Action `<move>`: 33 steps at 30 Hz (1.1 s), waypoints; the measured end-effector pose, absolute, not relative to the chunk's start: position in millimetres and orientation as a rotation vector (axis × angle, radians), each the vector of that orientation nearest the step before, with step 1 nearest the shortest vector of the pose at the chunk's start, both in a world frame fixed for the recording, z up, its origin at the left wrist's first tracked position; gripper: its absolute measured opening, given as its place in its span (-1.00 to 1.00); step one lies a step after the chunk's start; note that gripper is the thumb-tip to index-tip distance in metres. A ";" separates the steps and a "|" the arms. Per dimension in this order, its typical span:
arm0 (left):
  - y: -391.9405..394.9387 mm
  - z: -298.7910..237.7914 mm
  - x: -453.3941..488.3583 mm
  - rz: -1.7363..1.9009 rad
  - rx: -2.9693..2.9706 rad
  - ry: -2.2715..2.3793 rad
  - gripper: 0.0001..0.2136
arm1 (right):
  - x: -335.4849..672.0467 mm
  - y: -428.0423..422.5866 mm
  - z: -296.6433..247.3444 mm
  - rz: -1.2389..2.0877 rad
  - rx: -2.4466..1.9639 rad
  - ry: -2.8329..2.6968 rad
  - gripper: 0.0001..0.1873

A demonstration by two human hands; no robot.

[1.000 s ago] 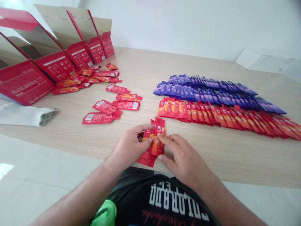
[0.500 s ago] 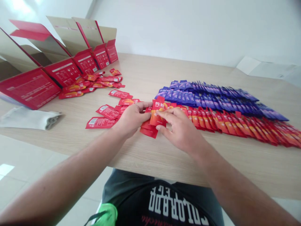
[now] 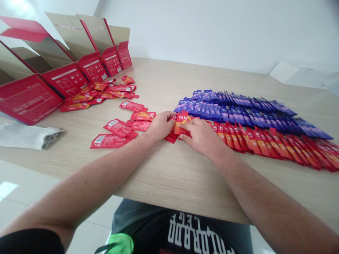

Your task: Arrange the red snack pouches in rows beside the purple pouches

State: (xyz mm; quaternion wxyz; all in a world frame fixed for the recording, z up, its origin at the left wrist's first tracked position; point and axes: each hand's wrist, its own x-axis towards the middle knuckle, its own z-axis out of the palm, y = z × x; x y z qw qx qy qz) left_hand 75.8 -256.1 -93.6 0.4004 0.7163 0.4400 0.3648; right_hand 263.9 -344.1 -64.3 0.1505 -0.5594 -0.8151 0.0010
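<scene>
Between my hands is a red and orange sachet (image 3: 182, 117) with white lettering, at the left end of the overlapping row of red sachets (image 3: 254, 143). My right hand (image 3: 200, 135) is closed on its lower part, thumb at the near side. Fingers curled, my left hand (image 3: 161, 125) grips red sachets at their left edge; its palm hides part of them. Just left of that hand, several loose red sachets (image 3: 119, 127) lie flat, some with barcodes up. Behind the red row, blue-purple sachets (image 3: 206, 110) overlap in rows.
Open red cardboard boxes (image 3: 63, 79) stand in a line at the back left, with a pile of red sachets (image 3: 87, 97) before them. A folded greyish-white cloth (image 3: 26, 135) lies at the left edge. White sheet-like material (image 3: 299, 76) rests at the back right.
Both hands have moved slightly away from me, bringing the held sachets up against the left end of the red row. The view has shifted a little.
</scene>
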 end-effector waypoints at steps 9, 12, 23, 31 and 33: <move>-265.4 -79.7 57.1 0.827 2.066 1.001 -0.24 | 269.8 -346.6 -59.4 -0.044 -1.584 -2.407 -0.55; -270.8 -71.8 43.5 0.567 2.320 0.964 -0.14 | 272.0 -348.3 -59.2 -0.059 -1.592 -2.399 -0.52; -280.8 -82.8 48.1 0.473 2.569 1.126 -0.51 | 275.1 -343.1 -63.9 0.021 -1.578 -2.420 -0.49; -285.8 -83.5 42.2 0.482 2.616 1.182 -0.68 | 280.6 -341.9 -59.3 0.027 -1.510 -2.421 -0.52; -286.5 -83.2 41.2 0.514 2.635 1.153 -0.62 | 285.1 -335.0 -51.9 0.000 -1.477 -2.420 -0.54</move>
